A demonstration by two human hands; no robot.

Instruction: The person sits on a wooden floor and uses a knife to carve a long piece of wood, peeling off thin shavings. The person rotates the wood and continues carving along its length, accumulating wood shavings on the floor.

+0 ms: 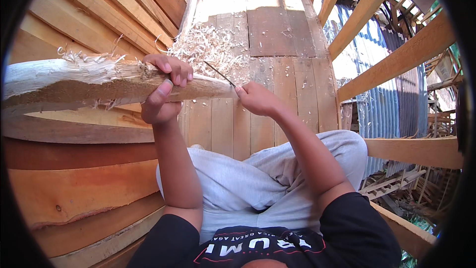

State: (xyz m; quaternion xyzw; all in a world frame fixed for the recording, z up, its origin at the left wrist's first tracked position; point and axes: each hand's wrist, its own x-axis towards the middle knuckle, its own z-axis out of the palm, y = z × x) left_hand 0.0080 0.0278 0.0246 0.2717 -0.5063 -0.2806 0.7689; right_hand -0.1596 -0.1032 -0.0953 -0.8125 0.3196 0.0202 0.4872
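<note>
A long, pale, rough-hewn piece of wood [74,82] runs in from the left edge and tapers to a point in front of me. Curled slivers cling to its upper side. My left hand [166,87] is wrapped round it near the narrower end, fingers over the top and thumb on the near side. In my right hand [259,99], closed at the tapered tip, is a knife. Its thin dark blade [218,73] slants up and left beyond the wood; the handle is hidden inside the fist.
A heap of wood shavings [210,44] lies on the plank floor [275,82] beyond the wood. Stacked boards [84,188] line the left side. Wooden rails [396,62] stand along the right, with corrugated metal sheets [382,89] past them. My crossed legs [233,173] are below my arms.
</note>
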